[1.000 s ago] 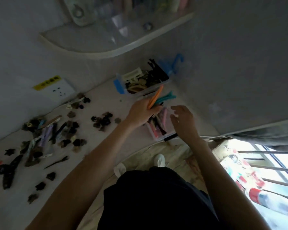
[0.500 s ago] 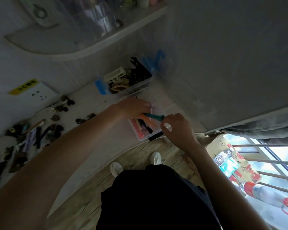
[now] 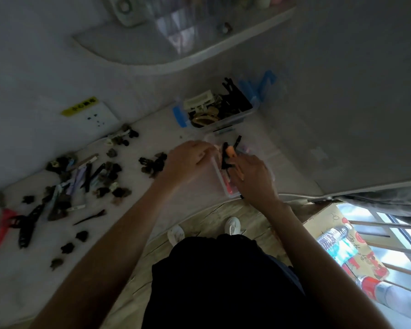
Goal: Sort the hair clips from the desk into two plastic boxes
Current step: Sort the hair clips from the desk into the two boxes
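On the white desk [image 3: 152, 129] two clear plastic boxes stand at the right end. The far box [image 3: 233, 119], with blue latches, holds large cream, brown and black clips. The near box [image 3: 217, 176] holds pink, black and orange long clips. My left hand [image 3: 188, 160] rests with curled fingers against this box's left rim. My right hand [image 3: 254, 179] is over the box, its fingertips on an orange clip [image 3: 230, 151] that stands up among black ones. Several loose hair clips [image 3: 100, 176] lie scattered across the desk's left half.
A red clip [image 3: 5, 219] and a long black clip [image 3: 30, 224] lie at the desk's far left. The wall behind carries a socket [image 3: 93, 115] and a curved shelf [image 3: 176, 43]. A cardboard box of bottles [image 3: 342, 245] stands on the floor at the right.
My left hand set the orange and teal clips into the near box and drew back to its left rim. My right hand moved from the box's front edge onto the clips.
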